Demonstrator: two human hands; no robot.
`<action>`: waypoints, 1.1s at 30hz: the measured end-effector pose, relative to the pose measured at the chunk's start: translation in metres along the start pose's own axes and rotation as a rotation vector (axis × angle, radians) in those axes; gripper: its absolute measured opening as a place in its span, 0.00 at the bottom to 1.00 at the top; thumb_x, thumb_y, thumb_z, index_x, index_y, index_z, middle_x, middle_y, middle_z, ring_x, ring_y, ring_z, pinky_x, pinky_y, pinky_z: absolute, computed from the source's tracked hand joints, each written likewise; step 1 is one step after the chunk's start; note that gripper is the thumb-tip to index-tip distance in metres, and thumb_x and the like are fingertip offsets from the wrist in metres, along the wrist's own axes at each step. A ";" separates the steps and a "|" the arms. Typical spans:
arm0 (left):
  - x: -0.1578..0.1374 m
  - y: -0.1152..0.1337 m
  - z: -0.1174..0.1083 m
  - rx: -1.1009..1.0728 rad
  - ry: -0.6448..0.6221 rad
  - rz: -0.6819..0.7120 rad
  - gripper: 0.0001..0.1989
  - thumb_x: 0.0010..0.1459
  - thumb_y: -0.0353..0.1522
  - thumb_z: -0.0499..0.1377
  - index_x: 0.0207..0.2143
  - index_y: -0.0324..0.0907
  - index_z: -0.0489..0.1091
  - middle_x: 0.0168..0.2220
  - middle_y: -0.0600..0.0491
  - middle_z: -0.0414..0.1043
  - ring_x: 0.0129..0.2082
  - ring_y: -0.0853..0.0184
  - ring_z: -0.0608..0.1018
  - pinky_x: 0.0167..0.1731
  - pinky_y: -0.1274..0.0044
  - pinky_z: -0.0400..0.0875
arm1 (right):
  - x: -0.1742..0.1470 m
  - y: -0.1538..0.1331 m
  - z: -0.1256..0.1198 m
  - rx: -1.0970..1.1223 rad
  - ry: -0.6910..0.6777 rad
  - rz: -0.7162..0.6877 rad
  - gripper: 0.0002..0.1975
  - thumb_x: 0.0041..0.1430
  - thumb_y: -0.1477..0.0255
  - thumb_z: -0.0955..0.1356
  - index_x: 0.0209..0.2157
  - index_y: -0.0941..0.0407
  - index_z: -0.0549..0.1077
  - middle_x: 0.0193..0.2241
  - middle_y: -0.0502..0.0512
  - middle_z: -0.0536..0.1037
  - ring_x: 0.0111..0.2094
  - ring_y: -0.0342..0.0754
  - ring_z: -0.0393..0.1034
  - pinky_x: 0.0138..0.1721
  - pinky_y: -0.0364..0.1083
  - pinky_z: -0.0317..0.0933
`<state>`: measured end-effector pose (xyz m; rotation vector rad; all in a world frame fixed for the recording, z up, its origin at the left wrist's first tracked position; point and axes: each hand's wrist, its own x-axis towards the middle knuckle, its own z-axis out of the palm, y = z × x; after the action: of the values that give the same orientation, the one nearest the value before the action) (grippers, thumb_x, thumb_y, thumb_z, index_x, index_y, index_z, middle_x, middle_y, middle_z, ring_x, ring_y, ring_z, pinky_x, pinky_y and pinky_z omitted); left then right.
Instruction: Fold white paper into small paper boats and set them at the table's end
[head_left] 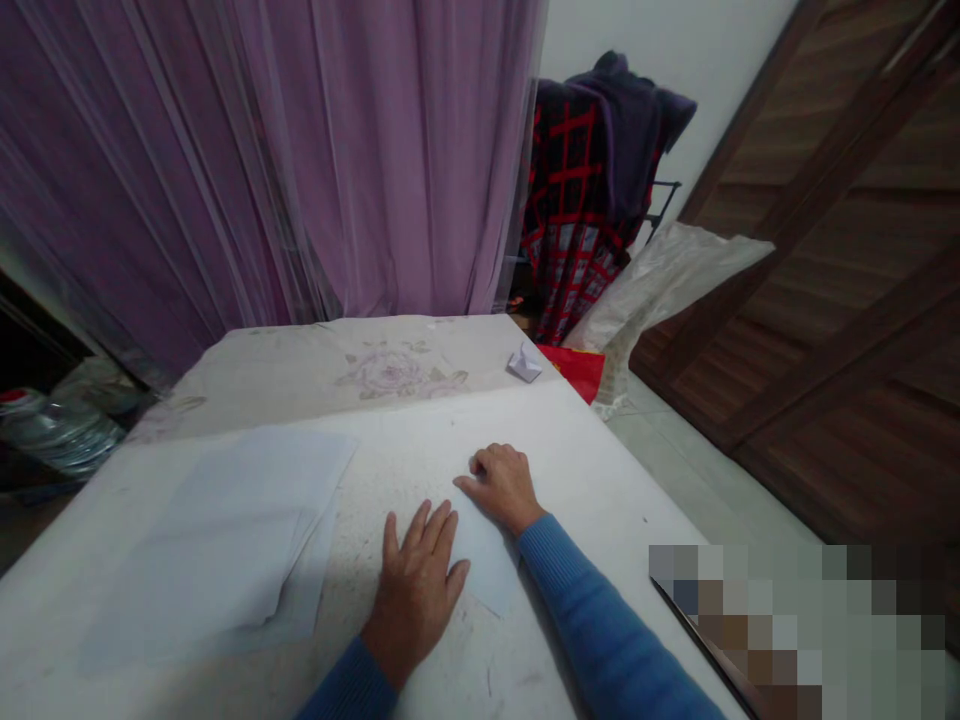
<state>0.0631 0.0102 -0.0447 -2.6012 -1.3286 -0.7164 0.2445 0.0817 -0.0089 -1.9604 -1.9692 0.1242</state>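
Observation:
A small piece of white paper [484, 560], seemingly folded, lies flat on the table between my hands. My left hand [416, 590] rests palm down at the paper's left side, its fingers stretched out and spread. At the far end of the same paper is my right hand [504, 485], with fingers curled and the thumb near the paper's far left corner. The fingertips of the right hand are partly hidden. Farther off, near the table's right back corner, sits a small folded paper shape [524, 362].
Several large white sheets [217, 540] lie overlapping on the left of the table [405, 430], which has a flowered cover at the back. A dark-edged object [697, 640], partly pixelated, is at lower right. A red bag [577, 372] and clear plastic [667, 280] stand beyond the right edge.

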 end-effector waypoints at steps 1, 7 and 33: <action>0.000 0.001 0.000 -0.001 0.009 -0.008 0.20 0.66 0.37 0.49 0.56 0.42 0.68 0.58 0.48 0.69 0.60 0.55 0.68 0.63 0.54 0.45 | 0.002 0.003 0.000 -0.001 0.007 0.015 0.13 0.53 0.58 0.72 0.29 0.53 0.75 0.32 0.52 0.75 0.39 0.50 0.66 0.40 0.47 0.50; 0.002 0.003 -0.004 -0.025 -0.005 -0.028 0.19 0.66 0.37 0.49 0.56 0.43 0.67 0.59 0.50 0.69 0.60 0.56 0.68 0.62 0.54 0.47 | 0.013 0.014 0.003 0.010 0.021 0.065 0.10 0.56 0.60 0.71 0.30 0.53 0.75 0.33 0.53 0.76 0.39 0.50 0.66 0.40 0.46 0.50; 0.000 0.002 0.001 0.002 0.047 -0.010 0.19 0.65 0.37 0.50 0.56 0.44 0.68 0.57 0.49 0.70 0.59 0.57 0.68 0.65 0.55 0.41 | 0.036 0.015 0.007 -0.022 0.025 0.255 0.10 0.63 0.66 0.65 0.35 0.54 0.75 0.36 0.54 0.79 0.40 0.49 0.70 0.39 0.45 0.54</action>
<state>0.0652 0.0097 -0.0455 -2.5615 -1.3299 -0.7727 0.2577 0.1190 -0.0136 -2.2083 -1.7048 0.1425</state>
